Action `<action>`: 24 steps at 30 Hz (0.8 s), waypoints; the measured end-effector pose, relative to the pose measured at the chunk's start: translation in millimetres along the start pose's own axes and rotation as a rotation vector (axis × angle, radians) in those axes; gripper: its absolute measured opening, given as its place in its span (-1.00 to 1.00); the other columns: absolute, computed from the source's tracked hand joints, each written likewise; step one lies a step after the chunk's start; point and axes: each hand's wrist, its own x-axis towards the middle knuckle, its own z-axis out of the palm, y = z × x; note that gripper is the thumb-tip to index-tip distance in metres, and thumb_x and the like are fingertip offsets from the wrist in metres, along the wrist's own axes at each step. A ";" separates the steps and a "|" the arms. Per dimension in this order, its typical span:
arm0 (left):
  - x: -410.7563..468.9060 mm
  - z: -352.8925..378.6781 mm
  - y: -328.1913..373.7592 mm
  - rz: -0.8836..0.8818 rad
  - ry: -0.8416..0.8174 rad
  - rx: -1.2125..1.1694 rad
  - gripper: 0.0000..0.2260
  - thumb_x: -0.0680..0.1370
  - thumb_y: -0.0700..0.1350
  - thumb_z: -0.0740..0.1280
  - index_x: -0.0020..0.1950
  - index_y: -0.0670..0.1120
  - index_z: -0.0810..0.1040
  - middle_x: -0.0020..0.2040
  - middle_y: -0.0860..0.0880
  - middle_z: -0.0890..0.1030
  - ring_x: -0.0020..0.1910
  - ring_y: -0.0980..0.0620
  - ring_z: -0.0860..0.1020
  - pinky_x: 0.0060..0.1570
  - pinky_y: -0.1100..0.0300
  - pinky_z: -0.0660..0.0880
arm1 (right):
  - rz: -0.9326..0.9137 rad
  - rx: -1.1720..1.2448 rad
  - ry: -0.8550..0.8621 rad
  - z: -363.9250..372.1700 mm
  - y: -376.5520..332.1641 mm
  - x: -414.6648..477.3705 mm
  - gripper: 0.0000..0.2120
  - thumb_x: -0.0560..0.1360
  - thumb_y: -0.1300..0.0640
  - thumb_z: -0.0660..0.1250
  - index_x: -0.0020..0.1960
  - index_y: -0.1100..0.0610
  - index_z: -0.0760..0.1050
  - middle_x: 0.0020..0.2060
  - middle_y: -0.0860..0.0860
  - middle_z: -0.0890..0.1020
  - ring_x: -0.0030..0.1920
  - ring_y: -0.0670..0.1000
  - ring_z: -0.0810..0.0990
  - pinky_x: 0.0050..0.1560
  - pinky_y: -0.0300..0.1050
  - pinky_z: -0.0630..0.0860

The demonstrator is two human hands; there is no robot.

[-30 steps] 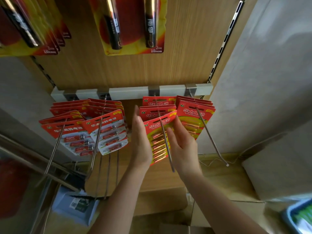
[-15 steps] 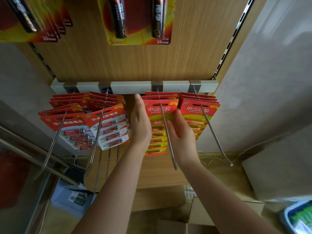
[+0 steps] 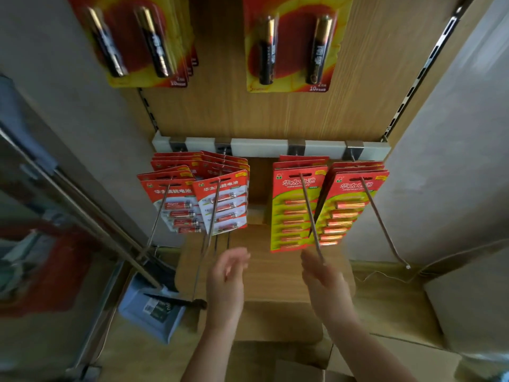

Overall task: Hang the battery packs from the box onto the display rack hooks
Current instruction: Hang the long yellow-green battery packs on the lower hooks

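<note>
A red and yellow battery pack (image 3: 293, 210) hangs at the front of a stack on the third hook (image 3: 311, 216) of the white rail (image 3: 259, 147). Another stack of the same packs (image 3: 349, 205) hangs on the fourth hook (image 3: 382, 221). Red and white battery packs (image 3: 220, 205) fill the two left hooks. My left hand (image 3: 227, 282) and my right hand (image 3: 322, 282) are below the packs, both empty with fingers apart. The right hand's fingertips are near the tip of the third hook. Only cardboard box flaps (image 3: 292, 362) show at the bottom.
Large yellow battery cards (image 3: 292, 48) hang on the wooden back panel above. A blue box (image 3: 150, 315) lies on the floor at lower left. A metal frame (image 3: 91, 216) runs along the left. A grey wall (image 3: 454, 161) stands at the right.
Both hands let go of the red and yellow pack and dropped back below the hooks. The pack now hangs straight on the third hook.
</note>
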 end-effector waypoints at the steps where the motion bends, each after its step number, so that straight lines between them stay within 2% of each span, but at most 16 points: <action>1: -2.2 -11.8 -3.8 -0.041 0.007 -0.034 -0.84 0.58 -0.18 0.19 -0.06 -0.04 0.56 0.04 -0.11 0.63 -0.03 0.04 0.58 -0.08 0.30 0.44 | 0.023 0.007 -0.030 5.2 5.5 -7.6 -0.64 0.52 0.31 0.21 0.26 0.08 0.50 0.04 -0.02 0.61 0.17 0.03 0.55 0.16 -0.13 0.40; 3: -2.0 -34.2 -5.4 -0.107 0.016 -0.068 -0.82 0.59 -0.20 0.17 -0.06 -0.04 0.55 0.05 -0.12 0.63 -0.03 0.05 0.59 -0.09 0.29 0.45 | 0.029 -0.007 -0.093 16.6 9.5 -20.8 -0.62 0.51 0.32 0.22 0.27 0.05 0.49 0.14 -0.03 0.60 0.24 -0.03 0.52 0.19 -0.27 0.37; 5: 1.9 -52.7 -3.6 -0.094 0.017 -0.051 -0.82 0.60 -0.14 0.16 -0.02 0.07 0.52 0.12 -0.05 0.60 0.06 0.07 0.56 0.07 0.22 0.45 | -0.008 0.002 -0.150 28.3 4.0 -27.8 -0.61 0.53 0.31 0.20 0.31 0.02 0.45 0.18 -0.08 0.57 0.26 -0.09 0.49 0.17 -0.38 0.35; 7: 7.4 -63.3 4.5 -0.049 0.006 -0.034 -0.83 0.60 -0.07 0.15 0.06 0.18 0.47 0.21 0.07 0.54 0.22 0.09 0.50 0.30 0.07 0.36 | -0.070 0.035 -0.175 39.7 -10.2 -28.1 -0.60 0.55 0.27 0.19 0.34 0.00 0.40 0.22 -0.09 0.54 0.28 -0.10 0.47 0.22 -0.33 0.33; 9: 13.1 -67.7 15.1 0.006 -0.027 -0.036 -0.76 0.61 -0.04 0.14 0.23 0.19 0.43 0.30 0.14 0.47 0.33 0.13 0.40 0.40 0.02 0.26 | -0.131 0.100 -0.164 51.1 -29.8 -23.3 -0.59 0.57 0.23 0.18 0.39 -0.01 0.33 0.27 -0.11 0.49 0.32 -0.13 0.43 0.23 -0.31 0.32; 11: 20.0 -67.3 25.7 0.040 -0.084 -0.011 -0.69 0.62 -0.02 0.12 0.36 0.18 0.35 0.36 0.20 0.39 0.37 0.20 0.33 0.40 0.11 0.22 | -0.217 0.141 -0.136 62.0 -51.1 -14.8 -0.56 0.58 0.20 0.16 0.43 -0.03 0.25 0.30 -0.19 0.39 0.35 -0.19 0.34 0.24 -0.34 0.28; 13: 25.6 -65.2 35.8 0.068 -0.156 0.025 -0.65 0.62 -0.02 0.09 0.41 0.19 0.28 0.36 0.23 0.35 0.36 0.25 0.28 0.32 0.19 0.21 | -0.269 0.149 -0.120 69.8 -70.7 -3.0 -0.52 0.59 0.15 0.15 0.47 -0.05 0.16 0.35 -0.23 0.32 0.39 -0.22 0.26 0.29 -0.31 0.25; 16: 32.9 -62.1 46.6 0.064 -0.214 0.012 -0.62 0.63 -0.04 0.09 0.44 0.18 0.21 0.29 0.29 0.32 0.31 0.31 0.24 0.29 0.25 0.18 | -0.275 0.191 -0.106 77.8 -91.6 22.1 -0.43 0.57 0.10 0.19 0.51 -0.04 0.03 0.43 -0.14 0.30 0.42 -0.19 0.23 0.37 -0.22 0.26; 17: 35.5 -61.6 47.5 0.051 -0.216 0.009 -0.61 0.62 -0.04 0.10 0.45 0.18 0.20 0.29 0.30 0.30 0.33 0.31 0.23 0.30 0.25 0.17 | -0.295 0.181 -0.096 79.6 -95.9 30.4 -0.42 0.56 0.08 0.21 0.50 -0.05 0.06 0.43 -0.11 0.33 0.43 -0.14 0.26 0.40 -0.10 0.30; 19: 40.6 -60.8 47.2 0.024 -0.231 0.012 -0.59 0.62 -0.02 0.10 0.46 0.20 0.16 0.41 0.28 0.24 0.40 0.26 0.19 0.39 0.15 0.15 | -0.323 0.145 -0.083 82.3 -102.8 42.4 -0.47 0.53 0.04 0.25 0.45 -0.04 0.16 0.33 -0.07 0.45 0.36 -0.05 0.40 0.32 0.09 0.42; 21: 45.4 -60.4 45.8 0.011 -0.262 0.018 -0.58 0.62 -0.01 0.10 0.47 0.21 0.13 0.49 0.22 0.16 0.43 0.23 0.17 0.42 0.12 0.13 | -0.328 0.118 -0.055 84.5 -108.4 49.7 -0.53 0.52 0.03 0.27 0.40 0.00 0.25 0.23 -0.04 0.53 0.26 -0.04 0.49 0.24 0.10 0.49; 24: 53.0 -59.7 45.3 0.024 -0.306 0.016 -0.56 0.62 -0.05 0.11 0.47 0.20 0.11 0.51 0.17 0.16 0.46 0.20 0.17 0.41 0.17 0.12 | -0.326 0.090 0.022 86.0 -113.7 55.3 -0.55 0.50 0.01 0.29 0.35 0.04 0.31 0.17 0.00 0.55 0.20 -0.01 0.53 0.18 0.10 0.52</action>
